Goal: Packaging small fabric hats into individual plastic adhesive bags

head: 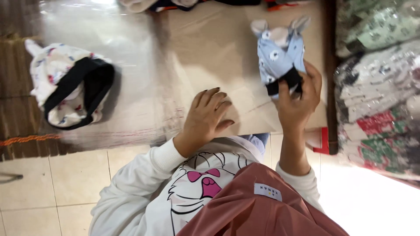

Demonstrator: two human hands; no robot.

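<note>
The right hand (299,102) holds a small folded garment (281,54) upright, fingers wrapped around its lower end so the thumb and fingertips pinch the black ribbed band at the bottom. The garment is soft, pale blue cloth printed with small white round shapes, and its top ends in two grey-beige rounded flaps like ears. It stands just above the right fingers, clear of the worktop (210,52) as far as can be told.

The left hand (206,119) rests flat, palm down, on the worktop near its front edge, just beside the right hand. Its fingers are loosely spread and slightly curled, fingertips touching the surface and holding nothing. The nails are dark.

The worktop is smooth and beige, covered with a glossy clear sheet that catches the light and wrinkles near the left fingers.

Well apart from the left hand, far out on the glossy sheet, lies a second garment (68,89): white soft cloth with small coloured prints, bunched into a rounded heap, with a wide black band looping open across it.

Beyond the right hand, past a dark wooden edge, stand stacks of folded printed cloth in shiny clear bags (378,87), green, white and red.

Below the hands, pale square floor tiles (57,188) show.
</note>
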